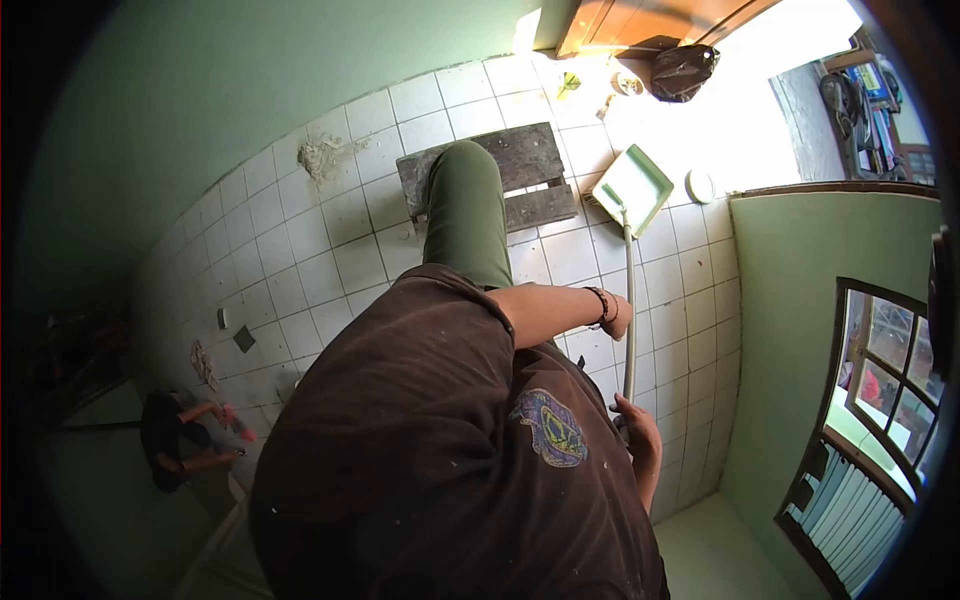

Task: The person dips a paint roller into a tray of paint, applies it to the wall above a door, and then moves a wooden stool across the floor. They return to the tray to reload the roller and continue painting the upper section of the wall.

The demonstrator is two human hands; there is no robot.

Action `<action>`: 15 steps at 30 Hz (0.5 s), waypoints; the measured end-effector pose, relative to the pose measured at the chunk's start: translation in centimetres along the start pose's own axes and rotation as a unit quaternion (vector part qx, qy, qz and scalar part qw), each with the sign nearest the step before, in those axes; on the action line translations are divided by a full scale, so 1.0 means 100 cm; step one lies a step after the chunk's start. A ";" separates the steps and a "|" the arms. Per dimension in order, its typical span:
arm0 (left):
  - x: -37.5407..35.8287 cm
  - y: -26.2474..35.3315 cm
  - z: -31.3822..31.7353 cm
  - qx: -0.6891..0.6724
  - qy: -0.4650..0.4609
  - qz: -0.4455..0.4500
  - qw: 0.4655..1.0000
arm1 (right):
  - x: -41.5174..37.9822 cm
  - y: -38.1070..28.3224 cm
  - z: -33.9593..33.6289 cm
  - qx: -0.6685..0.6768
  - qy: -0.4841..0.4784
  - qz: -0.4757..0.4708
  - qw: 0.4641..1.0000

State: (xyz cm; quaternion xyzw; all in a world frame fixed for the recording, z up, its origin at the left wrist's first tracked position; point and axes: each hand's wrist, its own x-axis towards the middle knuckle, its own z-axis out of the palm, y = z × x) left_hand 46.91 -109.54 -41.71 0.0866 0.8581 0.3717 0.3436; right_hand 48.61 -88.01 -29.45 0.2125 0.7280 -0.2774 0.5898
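A long pale pole (631,330) runs down from a green-rimmed paint tray (650,165) on the tiled floor. Its far end rests inside the tray among whitish paint; the head there is too small to make out clearly. My left hand (617,318), with dark bracelets at the wrist, is closed around the middle of the pole. Lower down, near my body, my right hand (638,424) is wrapped round the pole's near end. My shirt partly covers the right forearm.
A low wooden bench (530,160) lies beneath my green-trousered leg. Beside the tray is a round white container (700,186). A black plastic bag (684,73) sits by the orange-brown door (620,25). Another person (185,440) is at the left. A window (885,350) is at right.
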 end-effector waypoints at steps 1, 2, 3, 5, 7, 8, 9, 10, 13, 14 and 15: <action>-0.001 -0.003 -0.001 0.006 0.003 -0.002 1.000 | 0.002 -0.003 -0.001 0.001 -0.001 -0.007 1.000; -0.001 -0.007 -0.001 -0.007 0.013 -0.015 1.000 | 0.004 -0.005 -0.001 -0.036 0.012 0.001 0.999; -0.003 -0.012 -0.002 -0.021 0.024 -0.030 0.999 | 0.008 -0.009 0.000 -0.074 0.023 0.007 0.997; -0.012 -0.023 -0.006 -0.024 0.027 -0.043 0.998 | 0.032 0.014 -0.012 -0.078 0.030 0.000 0.997; -0.023 -0.035 -0.006 -0.061 0.068 -0.056 0.994 | 0.071 0.056 -0.036 -0.134 0.022 -0.033 0.990; -0.034 -0.039 -0.011 -0.070 0.060 -0.064 0.994 | 0.039 0.050 -0.025 -0.134 0.079 -0.021 0.988; -0.044 -0.044 -0.012 -0.067 0.058 -0.065 0.994 | 0.091 0.101 -0.047 -0.043 0.068 0.000 0.997; -0.054 -0.049 -0.014 -0.084 0.095 -0.083 0.988 | 0.101 0.116 -0.049 -0.097 0.106 -0.019 0.989; -0.073 -0.057 -0.017 -0.119 0.145 -0.120 0.975 | 0.105 0.130 -0.048 -0.130 0.126 -0.039 0.983; -0.079 -0.061 -0.018 -0.141 0.159 -0.138 0.967 | 0.099 0.129 -0.046 -0.113 0.110 -0.037 0.987; -0.079 -0.065 -0.016 -0.139 0.157 -0.145 0.967 | 0.102 0.129 -0.042 -0.112 0.102 -0.038 0.988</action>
